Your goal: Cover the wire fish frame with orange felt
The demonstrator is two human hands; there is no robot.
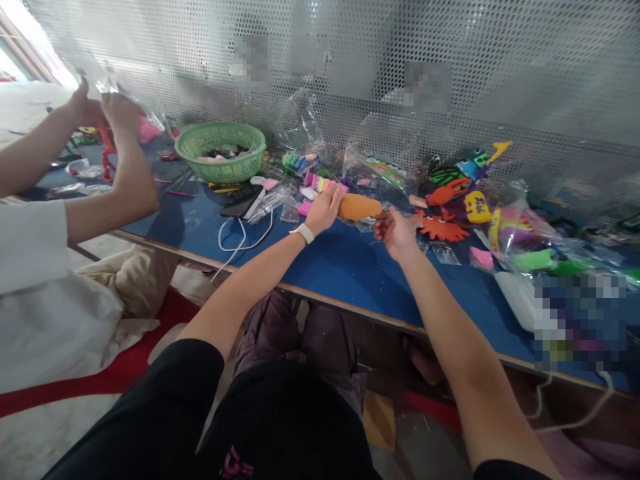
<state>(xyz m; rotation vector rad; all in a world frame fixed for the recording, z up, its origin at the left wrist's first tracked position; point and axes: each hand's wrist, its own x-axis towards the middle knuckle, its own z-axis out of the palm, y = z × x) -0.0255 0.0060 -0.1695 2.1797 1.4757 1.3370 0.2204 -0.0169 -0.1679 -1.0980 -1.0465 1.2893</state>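
My left hand (325, 212), with a pale band on its wrist, grips a smooth, elongated orange lump (359, 207), which looks like modelling clay, by its left end. The lump is held just above the blue table (340, 267). At its right end, my right hand (399, 233) has its fingers curled together; what they pinch, if anything, is too small to make out. Beside that hand lies an orange-red crab figure (443, 228). Pink and yellow clay pieces (320, 183) sit behind my left hand.
A green basket (220, 153) with small pieces stands at the back left, near a black phone (243, 201) and white cable (233, 248). Clear bags (525, 227) and a yellow figure (477, 207) lie right. A co-worker's hands (117, 110) work at far left. A perforated metal panel (340, 67) stands behind.
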